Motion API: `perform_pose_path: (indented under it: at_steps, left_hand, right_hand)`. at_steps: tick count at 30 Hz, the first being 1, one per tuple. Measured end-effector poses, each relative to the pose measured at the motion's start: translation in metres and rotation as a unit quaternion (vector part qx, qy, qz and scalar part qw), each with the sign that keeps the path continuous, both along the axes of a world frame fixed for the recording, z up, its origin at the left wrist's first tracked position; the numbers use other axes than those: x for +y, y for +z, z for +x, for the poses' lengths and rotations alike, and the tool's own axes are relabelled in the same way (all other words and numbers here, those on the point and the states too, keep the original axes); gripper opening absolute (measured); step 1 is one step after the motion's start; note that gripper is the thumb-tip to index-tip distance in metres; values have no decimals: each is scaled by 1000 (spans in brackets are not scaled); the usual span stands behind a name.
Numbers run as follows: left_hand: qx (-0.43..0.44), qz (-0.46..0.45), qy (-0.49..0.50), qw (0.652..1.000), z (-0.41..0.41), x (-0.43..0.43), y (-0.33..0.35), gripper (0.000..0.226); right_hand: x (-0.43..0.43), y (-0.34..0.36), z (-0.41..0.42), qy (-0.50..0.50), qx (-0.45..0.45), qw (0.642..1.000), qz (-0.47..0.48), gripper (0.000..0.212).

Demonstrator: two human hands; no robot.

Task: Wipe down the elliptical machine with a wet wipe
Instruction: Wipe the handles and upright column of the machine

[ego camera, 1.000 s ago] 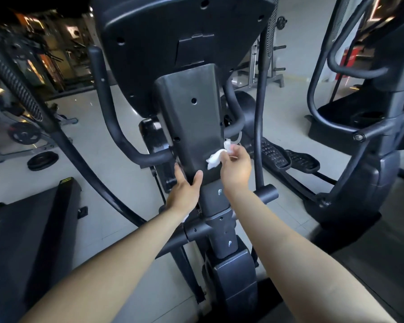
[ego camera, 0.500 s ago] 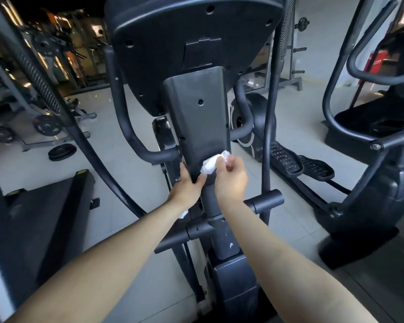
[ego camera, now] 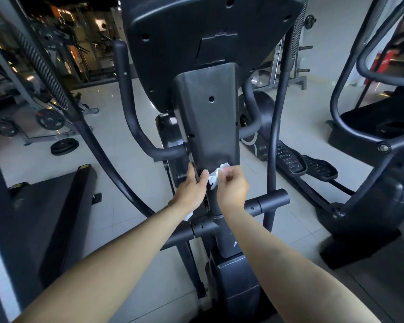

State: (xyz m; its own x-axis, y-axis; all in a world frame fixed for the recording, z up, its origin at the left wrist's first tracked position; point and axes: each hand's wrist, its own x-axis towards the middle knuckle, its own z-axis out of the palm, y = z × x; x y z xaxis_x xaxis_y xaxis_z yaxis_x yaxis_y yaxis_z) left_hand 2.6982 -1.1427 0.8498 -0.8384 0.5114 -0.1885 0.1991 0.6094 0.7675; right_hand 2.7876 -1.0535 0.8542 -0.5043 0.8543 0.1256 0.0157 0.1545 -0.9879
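Head view: a crumpled white wet wipe (ego camera: 216,175), soft and bunched, sits at the picture's centre, pinched in the curled fingers of the right hand (ego camera: 232,188) and pressed to the bottom edge of the elliptical machine's smooth matte-black tapered plastic column cover (ego camera: 208,117). Just beside the wipe at its 9 o'clock, the left hand (ego camera: 191,191) grips that cover's lower left corner, thumb on the front face and fingers round the side. At 3 o'clock lie ribbed black oval pedals (ego camera: 289,157), and at 9 o'clock a round black weight plate (ego camera: 64,147) lies flat on the glossy pale tiled floor (ego camera: 117,159).
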Motion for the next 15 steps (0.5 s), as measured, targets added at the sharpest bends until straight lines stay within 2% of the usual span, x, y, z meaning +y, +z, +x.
perform_pose_path:
  at_steps: [8,12,15]
  left_hand:
    - [15,-11,10,1000,14,-1,-1,82]
    - [16,-7,-11,1000,11,-3,-2,82]
    - [19,9,-20,1000,10,-4,-2,78]
  right_hand:
    - [2,-23,15,3,-101,993,-57,9]
    - [-1,-24,20,-25,-48,998,-37,6]
    - [0,-12,16,-7,-10,1000,-6,10]
